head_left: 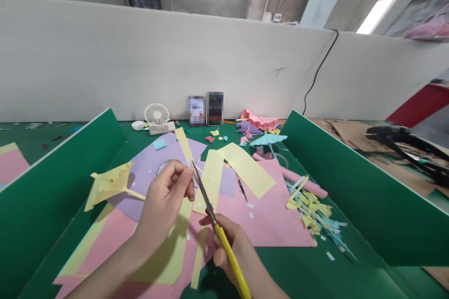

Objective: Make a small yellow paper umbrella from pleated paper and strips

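My left hand point(170, 189) is closed in a pinch on a narrow yellow paper strip point(184, 145), whose upper end sticks up past the fingers. Something small and whitish shows by the fingertips, too small to name. In my right hand point(235, 243) are scissors point(228, 252) with yellow handles, their blades pointing up and left. The blade tips lie right beside the strip and the left fingertips; whether they touch it I cannot tell. Under the hands are yellow paper pieces point(212, 173), a pink sheet point(266, 224) and a purple sheet point(122, 196).
A folded yellow paper umbrella point(108, 184) lies at left, a blue one point(268, 139) at right. Paper scraps point(312, 210) are heaped near the right green divider point(351, 191). A small fan point(157, 116) and two phones point(215, 109) stand at the back. A black pen-like tool point(242, 189) lies centrally.
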The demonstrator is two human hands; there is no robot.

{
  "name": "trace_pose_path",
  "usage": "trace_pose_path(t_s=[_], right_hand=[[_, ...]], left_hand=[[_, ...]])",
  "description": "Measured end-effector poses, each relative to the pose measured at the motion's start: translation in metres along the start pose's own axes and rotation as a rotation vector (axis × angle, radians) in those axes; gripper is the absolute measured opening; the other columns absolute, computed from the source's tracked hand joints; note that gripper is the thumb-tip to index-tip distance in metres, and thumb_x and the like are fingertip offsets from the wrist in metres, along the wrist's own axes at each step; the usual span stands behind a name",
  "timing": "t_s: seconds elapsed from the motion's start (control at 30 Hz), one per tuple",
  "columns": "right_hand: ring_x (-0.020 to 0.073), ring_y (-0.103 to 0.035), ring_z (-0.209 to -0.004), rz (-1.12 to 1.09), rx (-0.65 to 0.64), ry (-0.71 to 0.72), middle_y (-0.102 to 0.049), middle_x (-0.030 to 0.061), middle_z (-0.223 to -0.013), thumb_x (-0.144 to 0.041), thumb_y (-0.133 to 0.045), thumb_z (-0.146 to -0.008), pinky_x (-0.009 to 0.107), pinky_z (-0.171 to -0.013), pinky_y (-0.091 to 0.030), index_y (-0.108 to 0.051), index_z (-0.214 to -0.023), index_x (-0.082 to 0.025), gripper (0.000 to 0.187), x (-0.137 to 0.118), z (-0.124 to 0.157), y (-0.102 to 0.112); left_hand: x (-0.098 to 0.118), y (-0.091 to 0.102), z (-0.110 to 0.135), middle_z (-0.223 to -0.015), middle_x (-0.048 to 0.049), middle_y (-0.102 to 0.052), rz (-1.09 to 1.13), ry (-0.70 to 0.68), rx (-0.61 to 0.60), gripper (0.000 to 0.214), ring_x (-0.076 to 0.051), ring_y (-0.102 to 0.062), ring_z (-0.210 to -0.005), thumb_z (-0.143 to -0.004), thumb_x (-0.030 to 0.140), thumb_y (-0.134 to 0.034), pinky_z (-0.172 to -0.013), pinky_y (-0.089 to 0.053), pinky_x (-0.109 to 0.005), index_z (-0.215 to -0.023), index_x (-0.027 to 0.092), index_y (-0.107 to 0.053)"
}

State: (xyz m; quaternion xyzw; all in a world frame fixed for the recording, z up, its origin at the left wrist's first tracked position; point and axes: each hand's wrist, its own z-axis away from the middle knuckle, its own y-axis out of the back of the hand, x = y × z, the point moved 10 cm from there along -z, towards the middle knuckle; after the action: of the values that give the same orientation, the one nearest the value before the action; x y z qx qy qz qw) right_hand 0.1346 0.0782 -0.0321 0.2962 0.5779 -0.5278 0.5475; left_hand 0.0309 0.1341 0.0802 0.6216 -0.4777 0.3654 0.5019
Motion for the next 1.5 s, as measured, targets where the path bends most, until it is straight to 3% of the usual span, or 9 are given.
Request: trace_pose_path(t_s=[0.23,0.4,0.7,0.9,1.13,1.23,1.37,1.5], right_hand=[[0.0055,-0.025,-0.046,-0.003,0.031,-0.007,-0.032,-0.0094,-0.050,-0.073,-0.063,-0.033,0.020,-0.042,-0.020,-0.053,-0.084,-0.015,0.078,0.005,0.000,0.002],[0.0079,-0.032,-0.053,-0.068,0.008,0.008,-0.041,-0.0052,-0.060,-0.069,-0.067,-0.037,0.021,-0.048,-0.024,-0.054,-0.086,-0.014,0.074,0.010,-0.001,0.000],[0.0075,-0.027,-0.051,0.045,0.065,-0.025,-0.037,-0.0064,-0.055,-0.064,-0.071,-0.040,0.021,-0.046,-0.022,-0.054,-0.078,-0.014,0.065,0.002,0.001,0.004],[0.0060,-0.024,-0.047,0.061,0.073,-0.062,-0.036,-0.0086,-0.048,-0.043,-0.075,-0.053,0.020,-0.045,-0.020,-0.056,-0.078,-0.014,0.043,0.002,0.002,0.005],[0.0078,-0.031,-0.044,0.089,0.092,-0.060,-0.045,-0.0073,-0.044,-0.032,-0.073,-0.054,0.020,-0.046,-0.026,-0.056,-0.079,-0.015,0.034,0.003,0.002,0.007],[0.0071,-0.029,-0.045,0.071,0.087,-0.052,-0.043,-0.0073,-0.045,-0.040,-0.074,-0.054,0.020,-0.046,-0.026,-0.056,-0.079,-0.014,0.040,0.003,0.003,0.006],[0.0067,-0.026,-0.050,0.028,0.037,0.008,-0.039,-0.0065,-0.055,-0.063,-0.070,-0.047,0.020,-0.045,-0.020,-0.056,-0.084,-0.014,0.063,0.002,0.004,0.001],[0.0078,-0.026,-0.055,0.042,-0.018,0.032,-0.042,-0.0041,-0.064,-0.072,-0.063,-0.041,0.021,-0.047,-0.019,-0.052,-0.091,-0.015,0.076,0.003,0.004,-0.004]], left_hand=[[-0.002,-0.001,0.000,-0.051,0.0064,-0.046,-0.011,0.004,-0.002,0.027,-0.008,-0.046,-0.049,-0.086,0.031,-0.043,-0.051,-0.039,-0.020,-0.061,0.021,-0.042],[-0.003,-0.002,0.001,-0.051,0.0067,-0.045,-0.011,0.028,-0.001,0.027,-0.008,-0.045,-0.049,-0.086,0.032,-0.043,-0.051,-0.038,-0.020,-0.061,0.021,-0.041],[-0.005,-0.001,0.000,-0.049,0.0074,-0.042,-0.013,0.032,-0.010,0.028,-0.008,-0.043,-0.048,-0.086,0.033,-0.043,-0.050,-0.036,-0.020,-0.060,0.021,-0.040],[-0.004,0.000,0.000,-0.051,0.0067,-0.041,-0.061,0.026,-0.008,0.029,-0.009,-0.041,-0.048,-0.086,0.034,-0.042,-0.049,-0.034,-0.022,-0.060,0.021,-0.039],[-0.001,-0.002,0.001,-0.053,0.0056,-0.040,-0.085,-0.004,-0.042,0.029,-0.011,-0.042,-0.052,-0.087,0.032,-0.037,-0.054,-0.035,-0.024,-0.061,0.022,-0.037],[0.000,-0.001,0.001,-0.053,0.0059,-0.037,-0.145,-0.011,-0.041,0.028,-0.011,-0.039,-0.052,-0.086,0.032,-0.039,-0.052,-0.032,-0.024,-0.061,0.022,-0.036],[0.004,0.000,0.001,-0.054,0.0057,-0.035,-0.164,-0.031,-0.058,0.028,-0.012,-0.037,-0.052,-0.086,0.033,-0.038,-0.051,-0.031,-0.025,-0.061,0.022,-0.035],[0.007,-0.003,0.001,-0.054,0.0053,-0.035,-0.133,-0.043,-0.090,0.027,-0.012,-0.037,-0.051,-0.085,0.032,-0.039,-0.051,-0.031,-0.025,-0.061,0.022,-0.035]])
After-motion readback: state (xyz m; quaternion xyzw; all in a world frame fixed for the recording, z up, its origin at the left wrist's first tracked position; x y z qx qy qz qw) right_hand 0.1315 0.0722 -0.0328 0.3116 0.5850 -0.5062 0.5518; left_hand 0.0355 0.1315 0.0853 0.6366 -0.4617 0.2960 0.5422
